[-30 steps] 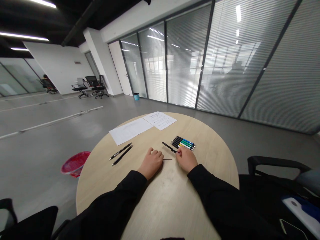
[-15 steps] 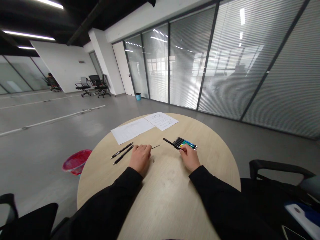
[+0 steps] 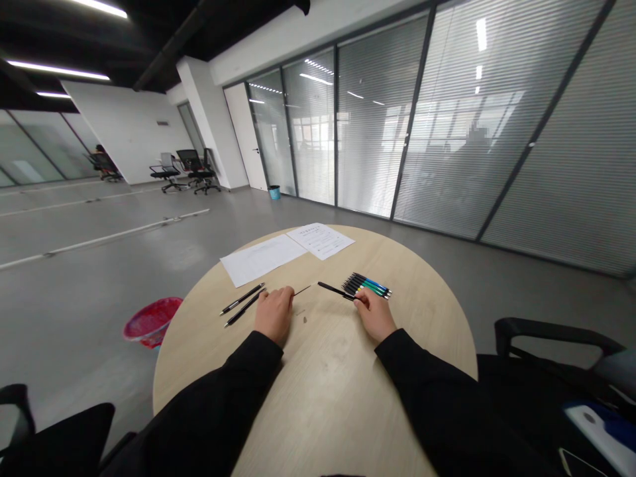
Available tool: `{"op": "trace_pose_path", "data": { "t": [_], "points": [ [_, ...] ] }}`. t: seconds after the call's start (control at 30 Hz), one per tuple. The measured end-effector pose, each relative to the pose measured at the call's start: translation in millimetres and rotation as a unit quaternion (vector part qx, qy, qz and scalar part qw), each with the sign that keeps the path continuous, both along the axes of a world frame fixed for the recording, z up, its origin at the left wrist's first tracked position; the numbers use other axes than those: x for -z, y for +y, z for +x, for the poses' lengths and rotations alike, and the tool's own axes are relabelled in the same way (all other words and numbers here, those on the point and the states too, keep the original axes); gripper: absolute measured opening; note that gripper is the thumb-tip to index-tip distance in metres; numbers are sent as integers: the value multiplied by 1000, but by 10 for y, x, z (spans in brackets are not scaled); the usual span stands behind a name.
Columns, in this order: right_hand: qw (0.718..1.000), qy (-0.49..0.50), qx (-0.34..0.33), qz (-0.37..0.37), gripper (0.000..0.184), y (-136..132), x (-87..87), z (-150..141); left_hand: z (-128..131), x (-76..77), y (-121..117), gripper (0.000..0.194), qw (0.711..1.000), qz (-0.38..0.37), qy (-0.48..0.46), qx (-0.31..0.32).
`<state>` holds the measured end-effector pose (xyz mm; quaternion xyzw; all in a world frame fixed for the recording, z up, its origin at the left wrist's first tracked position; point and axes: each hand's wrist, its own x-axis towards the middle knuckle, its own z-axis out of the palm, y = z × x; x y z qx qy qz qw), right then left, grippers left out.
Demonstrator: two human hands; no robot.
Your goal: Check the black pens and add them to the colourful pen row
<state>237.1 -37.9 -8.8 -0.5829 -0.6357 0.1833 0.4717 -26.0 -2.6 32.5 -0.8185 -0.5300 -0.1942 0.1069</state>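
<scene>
My left hand (image 3: 275, 314) is closed round a thin dark pen refill (image 3: 302, 290), whose narrow end points right and has a pale tip. Between the fingers of my right hand (image 3: 376, 315) is a black pen barrel (image 3: 334, 289), its far end directed left at the refill's tip. The two ends are very close; whether they touch I cannot tell. Just behind my right hand lies a row of several pens (image 3: 370, 283) with black, green, yellow and blue parts. Two black pens (image 3: 242, 299) rest beside my left hand, the nearer one partly behind it.
Two printed sheets (image 3: 265, 259) lie at the far side of the round wooden table (image 3: 328, 391). A small dark speck (image 3: 305, 320) is near my left hand. A red-lined bin (image 3: 152, 320) stands left of the table, and a black chair (image 3: 551, 331) is at the right.
The black barrel in my right hand has turned and shifted left, lining up with the refill. My left hand has moved slightly left with the refill.
</scene>
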Motion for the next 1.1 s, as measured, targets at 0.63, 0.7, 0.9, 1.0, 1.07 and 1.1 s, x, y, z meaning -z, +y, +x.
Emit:
{"op": "trace_pose_path", "data": {
  "t": [0.63,0.7,0.9,1.0,1.07,1.1],
  "points": [
    [999,16,1,46,14,52,55,35,-22,-2,-3,20,999,15,44,18],
    [998,19,12,52,15,53,55,40,-19,6,3,19,999,14,42,31],
    [997,48,24,59,18,78,95,53,7,29,5,18,996,4,19,82],
    [997,55,13,47,18,65,76,29,24,48,-5,17,994,-19,-17,106],
    [998,48,-2,35,17,40,45,-3,39,66,-14,15,990,-35,-42,126],
    [999,44,-10,29,16,25,28,-21,47,76,-18,15,988,-40,-52,137]
  ]
}}
